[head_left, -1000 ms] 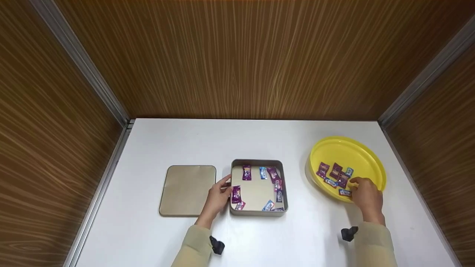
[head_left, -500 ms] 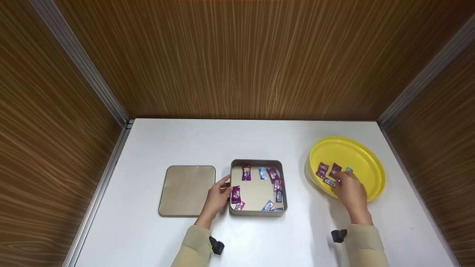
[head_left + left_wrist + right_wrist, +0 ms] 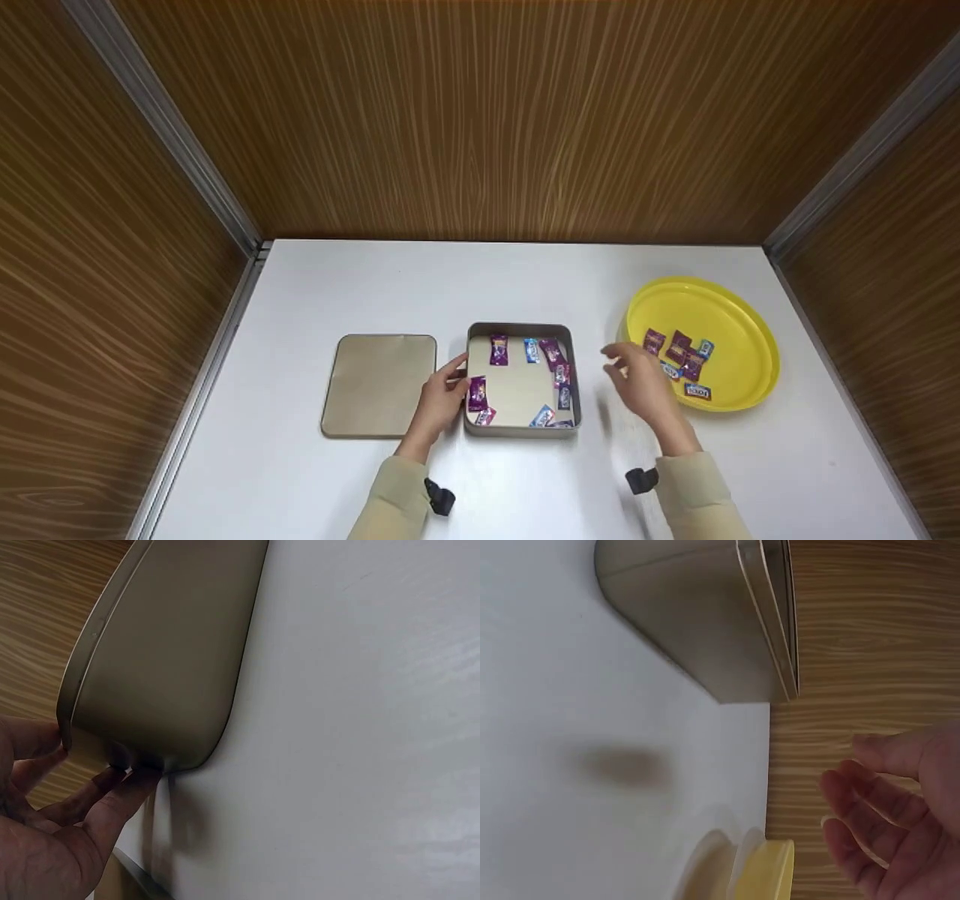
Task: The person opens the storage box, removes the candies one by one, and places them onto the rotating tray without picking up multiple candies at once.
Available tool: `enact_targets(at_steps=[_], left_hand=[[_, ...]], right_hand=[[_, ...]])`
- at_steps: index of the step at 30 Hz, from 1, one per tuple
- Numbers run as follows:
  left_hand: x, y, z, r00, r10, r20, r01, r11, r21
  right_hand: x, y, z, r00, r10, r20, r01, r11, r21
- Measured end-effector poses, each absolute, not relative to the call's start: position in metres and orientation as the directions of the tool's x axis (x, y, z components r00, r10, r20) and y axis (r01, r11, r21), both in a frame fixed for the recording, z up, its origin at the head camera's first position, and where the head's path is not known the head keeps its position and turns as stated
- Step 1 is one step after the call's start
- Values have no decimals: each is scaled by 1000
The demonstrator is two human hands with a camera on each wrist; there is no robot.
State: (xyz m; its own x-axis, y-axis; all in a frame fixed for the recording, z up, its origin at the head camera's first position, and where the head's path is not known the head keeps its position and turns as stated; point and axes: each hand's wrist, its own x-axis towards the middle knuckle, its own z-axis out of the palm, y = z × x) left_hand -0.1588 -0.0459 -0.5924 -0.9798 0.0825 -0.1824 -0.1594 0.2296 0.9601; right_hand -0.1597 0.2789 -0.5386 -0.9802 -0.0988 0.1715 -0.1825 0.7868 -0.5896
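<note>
In the head view, an open metal tin (image 3: pixel 523 431) holds several small wrapped candies, purple ones such as this candy (image 3: pixel 499 350) along with blue and pink ones. My left hand (image 3: pixel 439 399) rests its fingertips against the tin's left side. The left wrist view shows those fingers (image 3: pixel 124 795) touching the outer wall and reaching up to the rim. Between the tin and a round yellow tray (image 3: pixel 739 330), my right hand (image 3: pixel 643 382) hovers over the table. Its fingers (image 3: pixel 859 817) are loosely bent with nothing between them in the right wrist view.
Several wrapped candies (image 3: pixel 692 364) lie at the near left part of the yellow tray. A flat tin lid (image 3: pixel 379 386) lies left of the left hand on the white table (image 3: pixel 450 285). Wood-grain panels (image 3: pixel 480 120) stand at the back and sides.
My right hand has moved left from over the yellow tray toward the tin. The candies in tray and tin look the same. My left hand has stayed at the tin.
</note>
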Motion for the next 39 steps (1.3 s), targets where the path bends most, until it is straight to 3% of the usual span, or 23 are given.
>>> enact_targets(at_steps=[11,20,24,39], left_hand=[[-159,-46,-594,-980,88,-178,-153,230,961],[-159,-47,-596,-982,88,-167,-143,227,963],[-159,-47,-595,-982,90,-167,-144,216,966],[-160,-47,-594,-977,75,-200,-177,237,955]], right_hand=[[-159,230,-542,-926,-377,18,-295,695,-656],[-164,209,-560,-797,-604,15,-539,699,-470],[-165,208,-565,-770,-637,26,-581,685,-440],[-166,205,-572,-781,-622,-51,-562,736,-377]])
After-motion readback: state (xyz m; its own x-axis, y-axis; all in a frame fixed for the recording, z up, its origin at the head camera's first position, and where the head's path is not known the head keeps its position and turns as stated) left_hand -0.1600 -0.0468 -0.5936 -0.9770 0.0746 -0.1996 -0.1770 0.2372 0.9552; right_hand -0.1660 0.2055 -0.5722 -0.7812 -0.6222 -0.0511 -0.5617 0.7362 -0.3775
